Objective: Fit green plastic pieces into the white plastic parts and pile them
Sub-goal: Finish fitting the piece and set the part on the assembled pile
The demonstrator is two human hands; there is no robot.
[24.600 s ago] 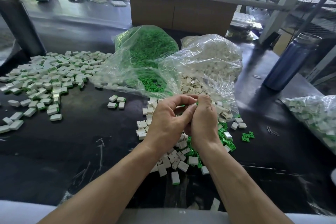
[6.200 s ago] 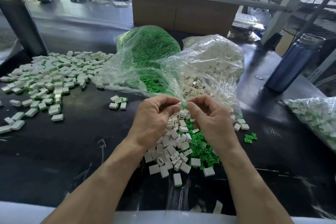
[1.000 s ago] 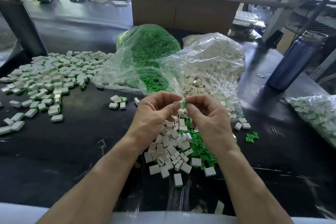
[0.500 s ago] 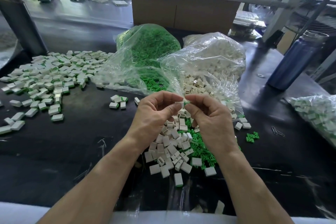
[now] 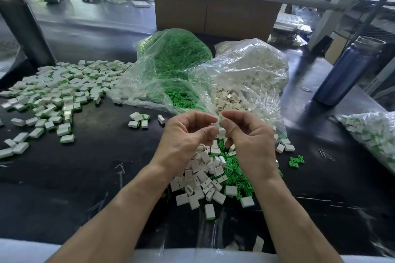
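Hands meeting over the loose pile, both pinching one tiny piece

Black table [image 5: 64, 188] takes up most of the view, with a big spread of finished white-and-green parts [image 5: 55, 89] off to the left. Two clear bags sit behind the hands: green pieces bag [image 5: 173, 57] and white parts bag [image 5: 248, 70], touching each other. Blue bottle [image 5: 350, 70] stands far right. Loose pile of white parts and green pieces [image 5: 209, 175] lies right under the wrists. Left hand [image 5: 186, 139] and right hand [image 5: 250, 139] are curled, fingertips pressed together on a small white part [image 5: 216, 124] held just above the pile; can't tell if green is in it.
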